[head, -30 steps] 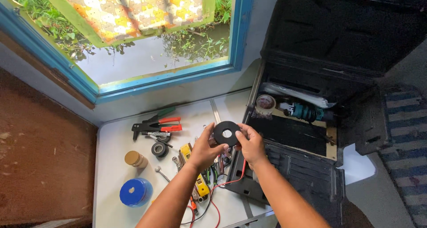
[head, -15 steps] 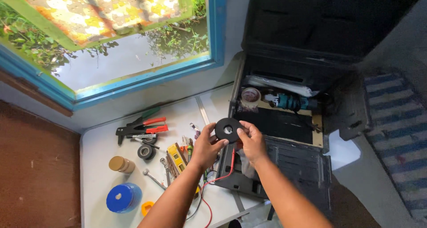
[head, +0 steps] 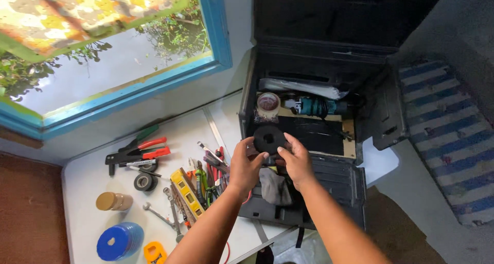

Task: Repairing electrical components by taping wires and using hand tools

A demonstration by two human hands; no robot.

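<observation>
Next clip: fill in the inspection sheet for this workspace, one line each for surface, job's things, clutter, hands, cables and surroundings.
Surface: white table, strewn with tools.
Job's things: black disc, held over the open black tool case.
Clutter: red-handled pliers, black tape roll, yellow level, brown jar, blue disc stack, wrench; a tape roll and teal power tool inside the case.
Hands: left hand and right hand both grip the disc.
Cables: thin red wire by the left forearm.
Surroundings: blue-framed window, striped mat.

Black disc's lower edge behind hands; yellow tape measure cut off below.
</observation>
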